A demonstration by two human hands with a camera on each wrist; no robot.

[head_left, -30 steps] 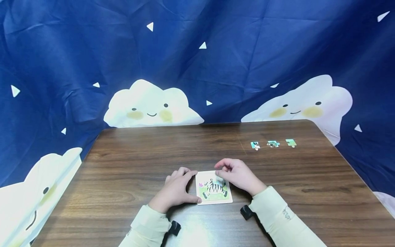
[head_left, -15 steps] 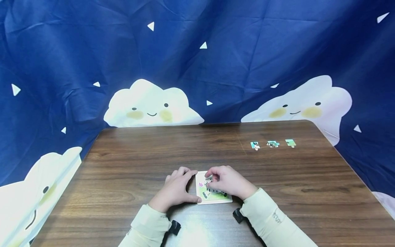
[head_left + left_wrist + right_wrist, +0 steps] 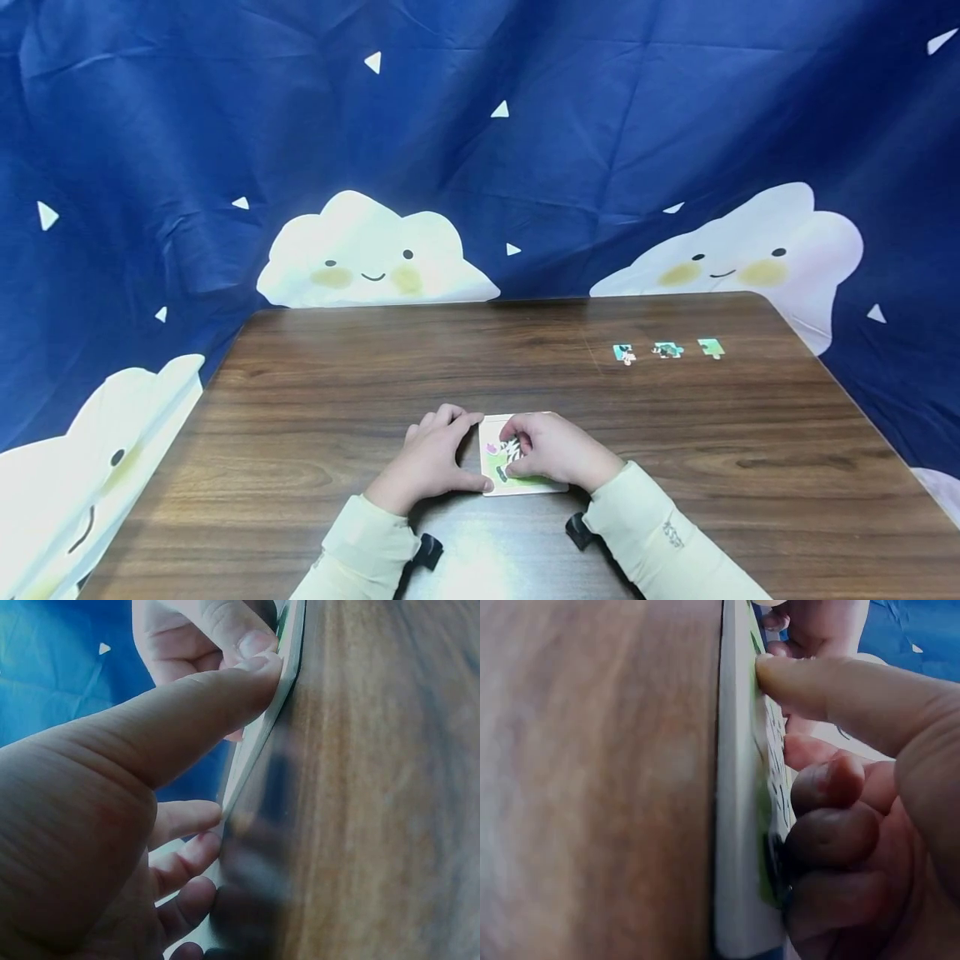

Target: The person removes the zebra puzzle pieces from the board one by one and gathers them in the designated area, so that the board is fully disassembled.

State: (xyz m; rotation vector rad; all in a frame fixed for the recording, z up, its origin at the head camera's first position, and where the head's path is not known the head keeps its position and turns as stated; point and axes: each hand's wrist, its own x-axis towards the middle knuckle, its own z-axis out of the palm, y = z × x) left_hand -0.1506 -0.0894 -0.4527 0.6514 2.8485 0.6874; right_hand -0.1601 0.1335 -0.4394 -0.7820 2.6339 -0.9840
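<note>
A thin square puzzle board (image 3: 495,487) with a pale border lies flat on the table, showing a zebra on green. My left hand (image 3: 429,461) rests at its left side, thumb on the near corner and forefinger at the far corner, holding it steady. Over the middle and right of the picture is my right hand (image 3: 562,450). In the right wrist view, its straight thumb (image 3: 810,682) touches the board's face and its other fingers (image 3: 832,836) bend against it, striped picture between. Whether a loose piece is between thumb and forefinger is hidden.
Three loose puzzle pieces, a zebra-patterned one (image 3: 624,354), a darker striped one (image 3: 667,350) and a green one (image 3: 711,347), lie in a row at the back right of the brown wooden table (image 3: 337,375). A blue cloth (image 3: 555,167) with clouds hangs behind.
My right hand has come from the board's far right corner leftward and nearer, over the zebra picture. My left hand and the three loose pieces have stayed in place.
</note>
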